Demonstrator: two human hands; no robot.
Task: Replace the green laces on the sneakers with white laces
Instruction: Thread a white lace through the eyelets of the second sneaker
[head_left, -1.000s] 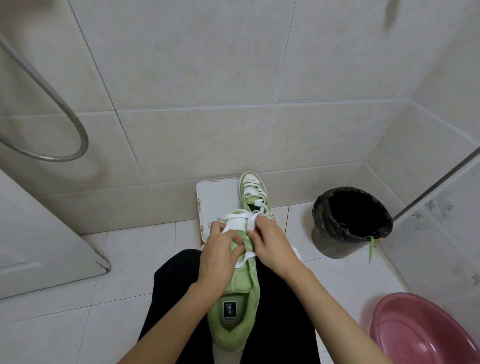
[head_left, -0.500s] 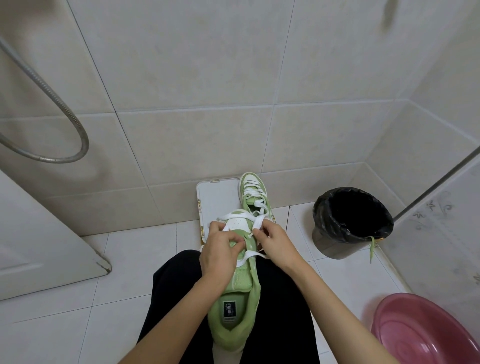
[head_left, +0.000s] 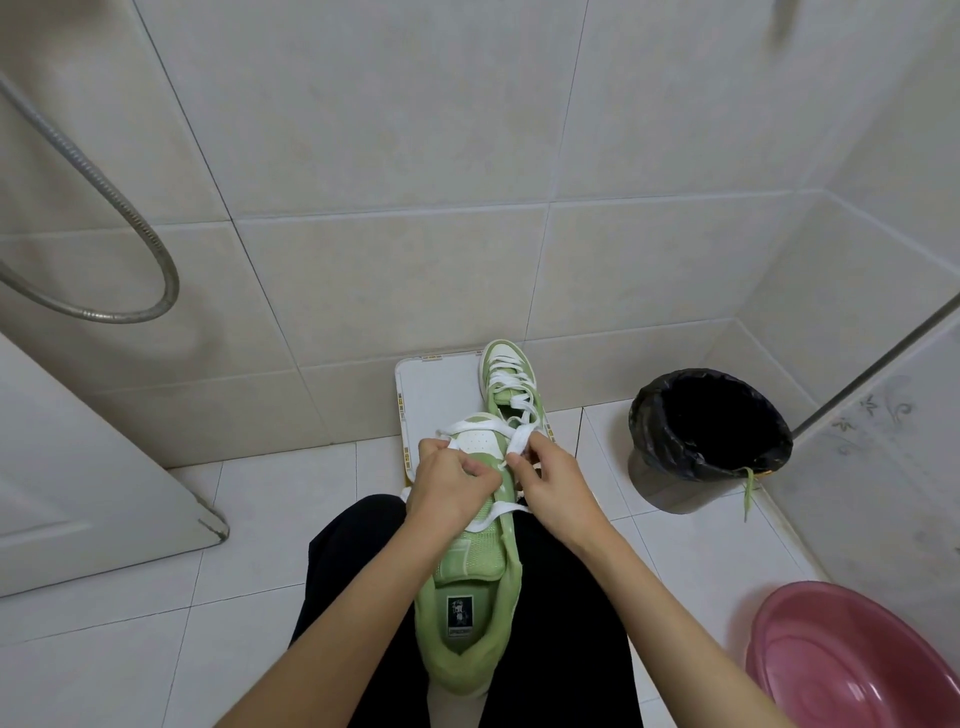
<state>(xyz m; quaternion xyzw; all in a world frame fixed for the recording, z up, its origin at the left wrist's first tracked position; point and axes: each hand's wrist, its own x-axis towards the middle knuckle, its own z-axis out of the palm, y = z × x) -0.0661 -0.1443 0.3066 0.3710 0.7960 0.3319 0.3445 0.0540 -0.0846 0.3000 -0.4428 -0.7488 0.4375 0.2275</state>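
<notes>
**White lace going in on the lap sneaker, both hands at the toe end**

Here we are, mid-threading. The green sneaker on the lap (head_left: 467, 623) lies across the person's black trousers, heel toward the camera and toe pointing away. A white lace (head_left: 467, 427) loops loosely round its toe. One white strand crosses the tongue lower down, and the rows nearer the ankle look bare, so I'd say this shoe is in its early rows.

The left hand (head_left: 452, 483) sits on the left side of the lacing with its fingers curled in. Its grip looks closed on the white lace at the edge of the eyelets, though the exact pinch point is hidden under the knuckles. The right hand (head_left: 550, 483) is opposite it, with thumb and forefinger pinched tight on a fold of the same lace just beside the right eyelets.

Next, in my judgement, comes feeding a lace tip through the next eyelet. Then the slack round the toe needs pulling through flat and even on both sides.

Beyond the hands, the second sneaker (head_left: 511, 379) stands on a white board (head_left: 431, 384) against the wall, already wearing white. A green lace (head_left: 748, 493) dangles over the rim of the black-lined bin (head_left: 709, 436), so the old laces look to be out. A pink basin (head_left: 852, 665) sits on the floor at lower right.
</notes>
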